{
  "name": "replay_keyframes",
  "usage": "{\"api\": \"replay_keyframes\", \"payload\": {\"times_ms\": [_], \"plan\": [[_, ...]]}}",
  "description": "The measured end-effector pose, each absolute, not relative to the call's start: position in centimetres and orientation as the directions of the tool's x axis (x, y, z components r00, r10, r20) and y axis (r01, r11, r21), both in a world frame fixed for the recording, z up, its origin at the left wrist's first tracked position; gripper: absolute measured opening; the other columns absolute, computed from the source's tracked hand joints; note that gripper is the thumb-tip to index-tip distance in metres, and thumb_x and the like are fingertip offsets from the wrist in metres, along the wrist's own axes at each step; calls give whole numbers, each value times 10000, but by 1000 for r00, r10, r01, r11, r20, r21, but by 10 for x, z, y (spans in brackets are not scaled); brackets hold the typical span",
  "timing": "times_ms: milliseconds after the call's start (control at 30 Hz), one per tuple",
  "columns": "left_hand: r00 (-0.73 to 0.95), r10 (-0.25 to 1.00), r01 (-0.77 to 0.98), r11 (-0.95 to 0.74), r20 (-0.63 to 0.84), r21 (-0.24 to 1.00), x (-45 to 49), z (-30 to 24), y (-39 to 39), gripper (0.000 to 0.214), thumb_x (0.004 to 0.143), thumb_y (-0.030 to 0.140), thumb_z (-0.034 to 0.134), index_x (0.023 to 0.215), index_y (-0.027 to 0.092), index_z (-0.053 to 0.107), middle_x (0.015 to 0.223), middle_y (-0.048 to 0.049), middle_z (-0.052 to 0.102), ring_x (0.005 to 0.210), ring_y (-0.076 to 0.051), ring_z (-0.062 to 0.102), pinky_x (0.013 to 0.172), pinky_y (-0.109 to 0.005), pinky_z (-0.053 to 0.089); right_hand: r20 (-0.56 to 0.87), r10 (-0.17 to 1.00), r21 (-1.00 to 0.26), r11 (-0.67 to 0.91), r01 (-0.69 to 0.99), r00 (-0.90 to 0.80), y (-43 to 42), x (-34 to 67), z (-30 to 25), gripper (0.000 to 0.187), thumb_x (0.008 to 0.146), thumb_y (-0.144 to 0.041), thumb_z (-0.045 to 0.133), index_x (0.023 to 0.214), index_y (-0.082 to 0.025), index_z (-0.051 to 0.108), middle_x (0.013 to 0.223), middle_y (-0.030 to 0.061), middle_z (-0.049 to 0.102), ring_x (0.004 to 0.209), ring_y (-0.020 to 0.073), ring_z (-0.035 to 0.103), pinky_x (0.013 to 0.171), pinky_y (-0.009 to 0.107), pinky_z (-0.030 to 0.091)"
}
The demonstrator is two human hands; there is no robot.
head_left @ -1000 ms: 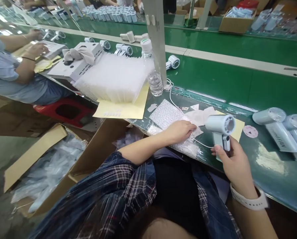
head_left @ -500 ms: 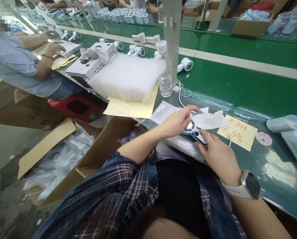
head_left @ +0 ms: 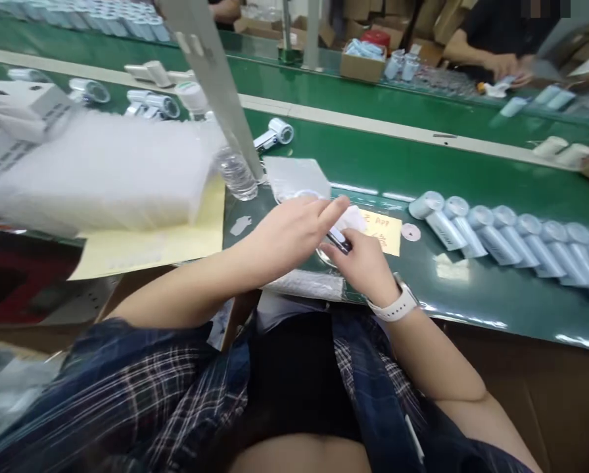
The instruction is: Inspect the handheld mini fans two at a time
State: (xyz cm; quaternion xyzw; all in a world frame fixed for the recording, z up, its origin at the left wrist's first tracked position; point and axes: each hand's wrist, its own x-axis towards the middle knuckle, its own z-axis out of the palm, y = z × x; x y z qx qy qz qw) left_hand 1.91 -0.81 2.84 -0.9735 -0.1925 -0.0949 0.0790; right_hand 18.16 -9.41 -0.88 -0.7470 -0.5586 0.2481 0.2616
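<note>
My left hand (head_left: pixel 294 230) reaches over the bench edge with fingers bent and pressed together, its tips on a small white piece (head_left: pixel 350 218). My right hand (head_left: pixel 361 263) is closed round the dark handle of a small hand-held fan (head_left: pixel 338 242), most of which my hands hide. Both hands meet just in front of a yellow note (head_left: pixel 386 231) with handwriting. A bubble-wrap bag (head_left: pixel 307 284) lies under my wrists at the table edge.
A row of several pale blue fans (head_left: pixel 501 236) lies to the right on the green bench. A water bottle (head_left: pixel 228 151), a stack of clear bags (head_left: pixel 97 171) and a grey post (head_left: pixel 215 72) stand to the left. Another person's hands (head_left: pixel 504 66) work at far right.
The view has swung to the right, bringing the row of fans into sight. Both hands stay together on the fan; my left fingers have moved onto a small white piece.
</note>
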Motion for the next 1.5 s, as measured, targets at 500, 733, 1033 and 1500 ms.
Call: {"api": "replay_keyframes", "payload": {"times_ms": [500, 733, 1033, 1500], "plan": [[934, 339, 339, -940, 113, 19, 28, 47, -19, 383, 1076, 122, 421, 1452, 128, 500, 1145, -138, 767, 1019, -234, 748, 826, -328, 575, -4, 967, -905, -112, 411, 255, -90, 201, -17, 336, 838, -514, 761, 764, -220, 618, 627, 5, 607, 597, 170, 551, 568, 299, 403], [772, 557, 292, -738, 305, 609, 2, 72, -29, 303, 1127, 271, 410, 1420, 221, 467, 910, -10, 713, 780, -125, 718, 714, -247, 579, -5, 999, -995, -1, 98, -34, -119, 187, 4, 612, 816, -616, 845, 1240, -242, 612, 903, 41, 761, 555, 164, 597, 498, 305, 460], [317, 778, 803, -525, 542, 284, -77, 41, 47, 216, 1091, 400, 511, 1190, 234, 606, 1037, -84, 705, 1034, -237, 692, 926, -444, 597, 536, 811, -597, 168, 784, 235, -55, 246, 39, 195, 968, -330, 614, 900, -192, 735, 770, 70, 710, 708, 211, 658, 680, 356, 472], [164, 867, 965, -241, 470, 107, -147, -41, 58, 270, 1029, 487, 569, 1084, 240, 664, 1313, -141, 648, 1247, -377, 517, 1033, -570, 431, 76, 966, -101, -238, 966, 246, 35, 346, -3, 556, 984, -130, 515, 1515, -28, 642, 1283, 303, 756, 1139, 314, 690, 884, 434, 382]]}}
